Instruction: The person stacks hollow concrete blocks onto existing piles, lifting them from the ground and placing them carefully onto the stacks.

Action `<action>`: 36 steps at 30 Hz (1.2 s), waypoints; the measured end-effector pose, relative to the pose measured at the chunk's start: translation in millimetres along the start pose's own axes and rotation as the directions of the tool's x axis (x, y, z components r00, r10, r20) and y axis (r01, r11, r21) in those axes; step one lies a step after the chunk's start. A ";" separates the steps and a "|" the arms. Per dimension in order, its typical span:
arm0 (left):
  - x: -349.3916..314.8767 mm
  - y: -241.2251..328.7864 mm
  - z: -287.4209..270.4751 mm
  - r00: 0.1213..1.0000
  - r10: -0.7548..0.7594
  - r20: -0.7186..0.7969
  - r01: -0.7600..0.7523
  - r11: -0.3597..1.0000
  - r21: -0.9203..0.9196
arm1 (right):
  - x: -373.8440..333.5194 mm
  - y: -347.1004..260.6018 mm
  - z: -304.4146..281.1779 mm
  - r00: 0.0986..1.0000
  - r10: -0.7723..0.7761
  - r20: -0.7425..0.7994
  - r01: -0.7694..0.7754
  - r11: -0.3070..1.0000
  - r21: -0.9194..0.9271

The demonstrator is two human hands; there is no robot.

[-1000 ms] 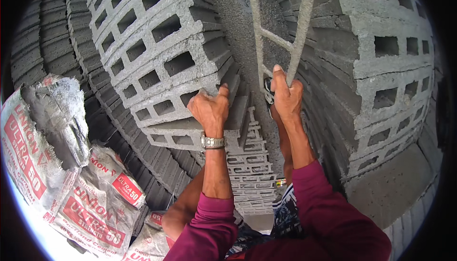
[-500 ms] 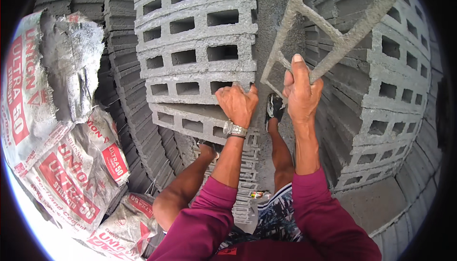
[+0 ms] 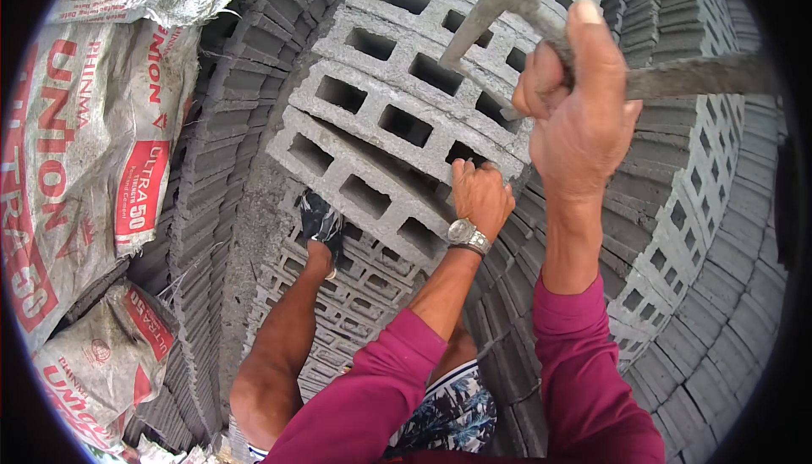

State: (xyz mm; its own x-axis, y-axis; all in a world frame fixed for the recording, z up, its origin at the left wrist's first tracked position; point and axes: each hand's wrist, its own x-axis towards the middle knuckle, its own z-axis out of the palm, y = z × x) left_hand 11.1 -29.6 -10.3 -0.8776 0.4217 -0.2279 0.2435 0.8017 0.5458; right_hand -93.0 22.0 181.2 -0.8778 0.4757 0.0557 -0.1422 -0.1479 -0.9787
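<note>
My right hand (image 3: 585, 104) is closed around a grey, cement-crusted frame of welded bars (image 3: 706, 79), raised above the blocks. One bar end points down toward the row. My left hand (image 3: 482, 200), with a metal-banded watch (image 3: 463, 232) on its wrist, curls its fingers over the near right end of a concrete hollow block (image 3: 376, 110), by its last hole. In front of that block another hollow block (image 3: 338, 175) leans away from the row, leaving a wedge-shaped gap. Part of my left fingers is hidden in the hole.
Stacked hollow blocks (image 3: 694, 181) rise on the right, and ridged block stacks (image 3: 222, 151) line the left. Printed cement sacks (image 3: 63, 168) lie at the far left. More blocks (image 3: 364, 295) lie below, beside my shoe (image 3: 320, 217).
The view has turned, so the block row now slants across it. The frame in my right hand has swung over the row. My left hand stays at the same block end.
</note>
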 end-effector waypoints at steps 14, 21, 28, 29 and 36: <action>-4.3 8.2 -11.9 1.000 -0.006 0.025 0.004 0.998 0.063 | -11.9 22.7 -62.4 0.979 0.109 -0.172 -0.133 0.982 -0.132; 4.5 18.8 0.0 0.994 0.065 -0.092 -0.048 0.982 0.183 | -107.7 27.2 -169.7 0.762 0.304 -0.572 -0.444 0.888 -0.120; 3.8 10.6 7.8 0.984 0.125 -0.125 -0.076 0.937 0.341 | -198.7 71.1 -194.7 0.491 0.451 -0.745 -0.647 0.762 0.034; 5.6 10.6 7.4 0.994 0.091 -0.063 -0.068 0.950 0.306 | -201.9 74.0 -198.9 0.472 0.449 -0.759 -0.670 0.742 0.023; -4.3 8.7 4.4 0.999 0.025 -0.037 -0.011 0.947 0.321 | -201.2 79.1 -197.1 0.502 0.428 -0.751 -0.656 0.754 -0.009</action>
State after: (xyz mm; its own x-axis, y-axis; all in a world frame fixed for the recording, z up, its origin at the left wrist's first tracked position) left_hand 18.8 -22.6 -8.2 -0.8861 0.4253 -0.1844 0.3730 0.8903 0.2611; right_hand 162.5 85.5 53.6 -0.1579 0.8271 -0.5394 0.4730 -0.4162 -0.7766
